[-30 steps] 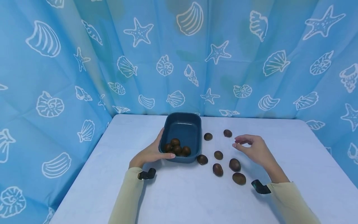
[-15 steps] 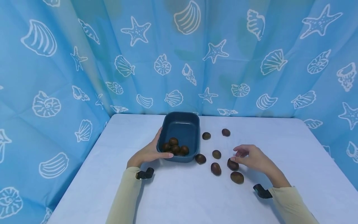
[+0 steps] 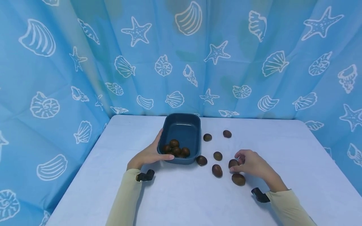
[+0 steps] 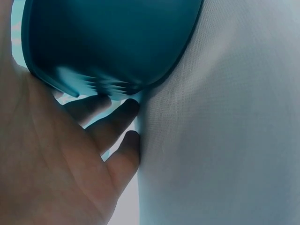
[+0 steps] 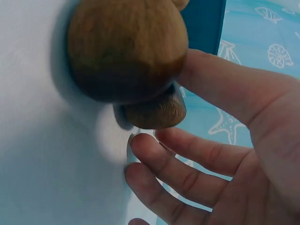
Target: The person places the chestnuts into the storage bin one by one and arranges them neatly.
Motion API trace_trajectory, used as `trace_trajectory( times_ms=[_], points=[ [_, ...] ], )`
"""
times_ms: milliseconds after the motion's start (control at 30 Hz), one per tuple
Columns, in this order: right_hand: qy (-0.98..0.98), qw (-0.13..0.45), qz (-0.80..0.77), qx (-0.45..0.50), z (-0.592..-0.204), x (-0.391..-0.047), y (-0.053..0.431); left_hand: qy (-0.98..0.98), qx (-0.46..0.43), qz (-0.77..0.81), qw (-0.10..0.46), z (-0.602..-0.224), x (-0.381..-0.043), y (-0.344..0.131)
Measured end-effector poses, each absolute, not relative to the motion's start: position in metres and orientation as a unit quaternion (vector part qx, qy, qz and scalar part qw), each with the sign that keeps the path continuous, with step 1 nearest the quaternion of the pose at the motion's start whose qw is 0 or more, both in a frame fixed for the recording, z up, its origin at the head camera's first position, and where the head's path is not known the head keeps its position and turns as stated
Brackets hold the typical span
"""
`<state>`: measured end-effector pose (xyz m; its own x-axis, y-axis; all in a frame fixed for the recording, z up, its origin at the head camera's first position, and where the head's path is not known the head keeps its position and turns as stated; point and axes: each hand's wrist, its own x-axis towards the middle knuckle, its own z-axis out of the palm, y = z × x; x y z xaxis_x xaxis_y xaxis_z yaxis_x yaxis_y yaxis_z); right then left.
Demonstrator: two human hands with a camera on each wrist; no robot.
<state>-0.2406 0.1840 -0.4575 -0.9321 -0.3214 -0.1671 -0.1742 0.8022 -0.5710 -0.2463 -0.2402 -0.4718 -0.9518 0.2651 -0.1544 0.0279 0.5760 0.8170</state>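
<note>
Two hands on white table (image 3: 282, 150), blue shell-print curtain (image 3: 56, 78) behind and to the left. Landmark: dark blue tub (image 3: 181, 128), far centre of table. Left hand (image 3: 148, 154) against tub's near-left corner, thumb along left wall, straight fingers pressed to near wall; left wrist view confirms fingers (image 4: 115, 117) flat under tub rim, no curl round it. Cluster of brown kiwis (image 3: 177, 150) in tub's near end. Right hand (image 3: 251, 164) well right of tub, near side, fingers curled over one kiwi (image 3: 233, 163), thumb and fingertips on it; kiwi resting on table; right wrist view shows thumb touching fruit (image 5: 126, 51), other fingers (image 5: 187, 164) loosely bent beside it. Loose kiwis right of tub: two level with its middle (image 3: 207, 137) (image 3: 227, 134), one just beside its near-right corner (image 3: 201, 160), further ones toward right hand (image 3: 217, 155) (image 3: 216, 170) (image 3: 238, 179).
</note>
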Motion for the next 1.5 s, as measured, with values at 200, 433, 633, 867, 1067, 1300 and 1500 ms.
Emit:
trace_trajectory(
  times_ms=[200, 433, 633, 867, 1067, 1300, 1500],
  points=[
    [0.946, 0.133, -0.266, -0.128, -0.454, -0.237, 0.18, 0.871, 0.093, 0.464, 0.132, -0.473, -0.246, -0.24],
    [0.951, 0.132, -0.252, -0.124, -0.45, -0.234, 0.175, 0.87, 0.096, 0.466, 0.129, -0.472, -0.248, -0.241],
    [0.948, 0.12, -0.261, -0.133, -0.45, -0.237, 0.173, 0.87, 0.095, 0.467, 0.131, -0.472, -0.249, -0.243],
    [0.939, 0.11, -0.294, -0.137, -0.45, -0.241, 0.175, 0.87, 0.088, 0.467, 0.132, -0.473, -0.248, -0.244],
    [0.93, 0.08, -0.331, -0.138, -0.447, -0.24, 0.174, 0.872, 0.092, 0.461, 0.132, -0.473, -0.25, -0.243],
    [0.917, 0.04, -0.374, -0.135, -0.445, -0.239, 0.173, 0.872, 0.091, 0.462, 0.133, -0.473, -0.25, -0.242],
    [0.909, 0.016, -0.399, -0.119, -0.443, -0.237, 0.169, 0.869, 0.095, 0.468, 0.13, -0.474, -0.251, -0.243]
  ],
)
